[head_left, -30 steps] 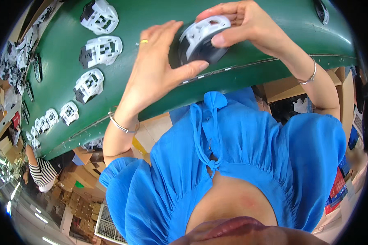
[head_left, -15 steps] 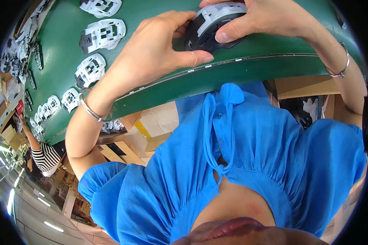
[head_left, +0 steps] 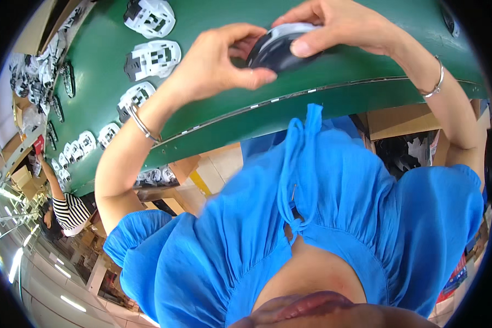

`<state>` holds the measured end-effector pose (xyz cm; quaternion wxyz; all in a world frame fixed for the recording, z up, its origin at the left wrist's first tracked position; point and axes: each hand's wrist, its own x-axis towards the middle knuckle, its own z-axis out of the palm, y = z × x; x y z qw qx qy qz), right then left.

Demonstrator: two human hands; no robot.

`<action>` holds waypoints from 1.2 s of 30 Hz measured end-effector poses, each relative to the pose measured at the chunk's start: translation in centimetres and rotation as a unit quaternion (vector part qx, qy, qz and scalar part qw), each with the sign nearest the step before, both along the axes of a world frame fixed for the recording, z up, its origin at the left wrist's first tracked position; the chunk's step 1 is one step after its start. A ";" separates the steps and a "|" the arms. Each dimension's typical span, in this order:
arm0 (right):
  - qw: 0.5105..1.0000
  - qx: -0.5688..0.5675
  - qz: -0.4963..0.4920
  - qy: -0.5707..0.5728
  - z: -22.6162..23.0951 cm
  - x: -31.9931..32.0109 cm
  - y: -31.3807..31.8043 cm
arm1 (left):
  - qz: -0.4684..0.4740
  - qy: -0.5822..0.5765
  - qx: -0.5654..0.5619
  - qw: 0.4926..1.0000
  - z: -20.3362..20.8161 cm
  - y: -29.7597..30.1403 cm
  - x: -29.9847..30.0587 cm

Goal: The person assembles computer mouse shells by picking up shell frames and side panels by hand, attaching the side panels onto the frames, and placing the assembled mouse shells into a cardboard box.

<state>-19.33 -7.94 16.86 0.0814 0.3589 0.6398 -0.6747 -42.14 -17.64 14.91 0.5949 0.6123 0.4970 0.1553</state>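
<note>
- Left hand, upper centre of frame: fingers curled, thumb stretched right along the lower edge of a round dark part; fingers reach its left side.
- Right hand, top centre-right: comes down over the part from above, thumb pressed flat on its front rim, other fingers wrapped over the top. Closed on it.
- Round dark part: black with a pale grey ring on its upper face, tilted, held between both hands just above the near edge of the green conveyor belt. Can't tell if it touches the belt.
- Silver bangle on the left wrist, thinner bracelet on the right wrist.
- White moulded plastic pieces lie in a row on the belt, from upper left of frame down toward the left edge, well apart from the hands.
- Dark parts and more small items along the far left side of the belt; too small to tell.
- Blue blouse with a tie at the neck fills the lower centre and right.
- Another person in a striped top at lower left, arm raised to the belt.
- Cardboard boxes under the belt, right of centre.
</note>
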 end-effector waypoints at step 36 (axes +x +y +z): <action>0.617 0.728 -0.205 0.219 7.0 -6.6 12.9 | 0.067 0.263 0.492 0.827 -1.0 1.3 -13.8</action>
